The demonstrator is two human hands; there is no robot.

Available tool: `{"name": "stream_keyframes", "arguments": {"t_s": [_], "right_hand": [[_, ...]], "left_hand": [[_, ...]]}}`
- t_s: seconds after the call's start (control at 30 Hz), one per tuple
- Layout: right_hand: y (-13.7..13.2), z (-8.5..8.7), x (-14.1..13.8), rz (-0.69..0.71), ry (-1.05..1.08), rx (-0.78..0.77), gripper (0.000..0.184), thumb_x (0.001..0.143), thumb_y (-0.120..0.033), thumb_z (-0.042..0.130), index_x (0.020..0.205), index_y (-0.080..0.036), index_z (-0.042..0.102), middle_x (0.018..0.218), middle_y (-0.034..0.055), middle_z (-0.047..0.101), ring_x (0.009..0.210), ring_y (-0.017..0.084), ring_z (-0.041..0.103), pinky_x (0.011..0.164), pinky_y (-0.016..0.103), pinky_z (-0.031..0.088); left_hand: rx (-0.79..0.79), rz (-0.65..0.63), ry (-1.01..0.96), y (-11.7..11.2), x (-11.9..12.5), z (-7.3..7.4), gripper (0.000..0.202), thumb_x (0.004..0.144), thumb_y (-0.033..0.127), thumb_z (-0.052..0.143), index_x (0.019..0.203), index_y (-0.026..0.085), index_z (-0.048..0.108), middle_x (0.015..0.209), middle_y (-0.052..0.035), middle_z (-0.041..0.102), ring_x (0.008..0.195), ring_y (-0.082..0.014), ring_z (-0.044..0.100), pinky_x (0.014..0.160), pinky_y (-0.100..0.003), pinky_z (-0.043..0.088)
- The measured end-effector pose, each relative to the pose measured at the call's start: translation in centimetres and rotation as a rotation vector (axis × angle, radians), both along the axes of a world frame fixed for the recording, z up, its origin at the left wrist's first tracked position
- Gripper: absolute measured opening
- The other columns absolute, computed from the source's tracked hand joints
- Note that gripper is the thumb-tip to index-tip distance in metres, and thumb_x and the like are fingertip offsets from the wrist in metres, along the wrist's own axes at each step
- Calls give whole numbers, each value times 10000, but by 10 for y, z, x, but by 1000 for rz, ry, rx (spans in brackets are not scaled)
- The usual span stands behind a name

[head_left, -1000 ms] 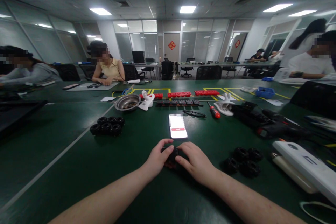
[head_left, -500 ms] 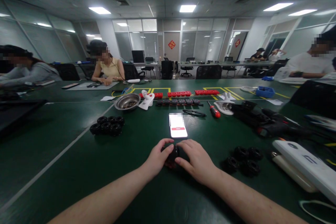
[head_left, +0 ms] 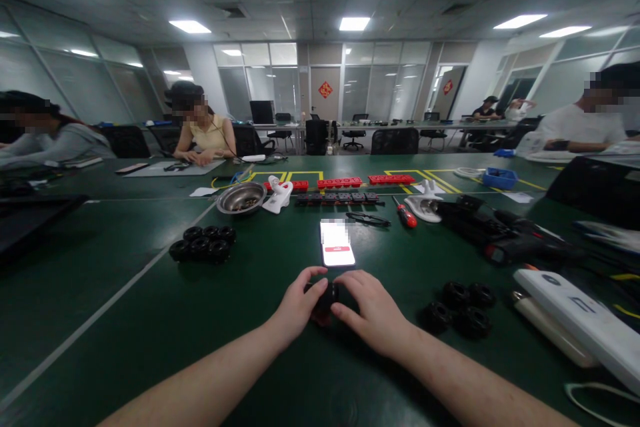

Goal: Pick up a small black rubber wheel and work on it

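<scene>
1. Well, the left hand point(head_left: 299, 300) grips a small black part point(head_left: 329, 295).
2. The right hand point(head_left: 371, 307) curls beside it; whether gripping, I can't tell.
3. It sits between both hands, near the lit phone point(head_left: 338, 256).

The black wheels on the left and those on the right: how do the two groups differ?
Count: the left wheel group shows more wheels than the right wheel group, which shows four.
Arrangement: the left wheel group is packed in two tight rows, while the right wheel group is a looser cluster.
Place: the left wheel group lies farther from the camera than the right wheel group.
Shared: both are black and rest on the green tabletop.
</scene>
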State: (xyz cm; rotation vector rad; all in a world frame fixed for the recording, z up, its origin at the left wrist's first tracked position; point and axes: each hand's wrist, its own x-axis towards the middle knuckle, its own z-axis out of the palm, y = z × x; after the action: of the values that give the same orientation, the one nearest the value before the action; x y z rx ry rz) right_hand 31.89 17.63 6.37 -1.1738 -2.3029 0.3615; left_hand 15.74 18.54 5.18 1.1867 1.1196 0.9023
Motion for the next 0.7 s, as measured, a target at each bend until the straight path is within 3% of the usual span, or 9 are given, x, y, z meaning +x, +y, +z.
{"name": "stream_keyframes", "arguments": {"t_s": [0.1,0.27,0.5,0.7], "right_hand": [[2,-3,-1,11,2,-25,185,780,-291,530,924,-175,541,894,61,566,850,204,509,755,341,407],[0,-2,-2,100,88,0,376,679,-161,615,1029,-169,478,1034,71,527,964,199,473,855,337,376],[0,1,-1,27,1,-19,338,722,-351,587,1001,-172,519,990,75,540,907,223,490,805,372,392],[1,-2,-1,-5,93,-62,189,782,-270,522,943,-175,545,961,66,546,879,196,498,781,331,406]], "left_hand": [[4,-1,-4,2,0,-3,334,757,384,447,1024,189,405,643,27,552,425,-102,558,396,-204,425],[0,0,-6,5,0,-7,366,761,437,396,1014,172,400,562,38,540,333,-79,500,302,-156,337],[28,32,-34,3,0,-7,320,777,405,408,1010,186,408,637,30,530,401,-79,520,352,-172,382],[26,-82,-150,3,-4,-8,504,697,475,520,1085,197,359,793,-22,554,551,-144,605,481,-256,469]]}}
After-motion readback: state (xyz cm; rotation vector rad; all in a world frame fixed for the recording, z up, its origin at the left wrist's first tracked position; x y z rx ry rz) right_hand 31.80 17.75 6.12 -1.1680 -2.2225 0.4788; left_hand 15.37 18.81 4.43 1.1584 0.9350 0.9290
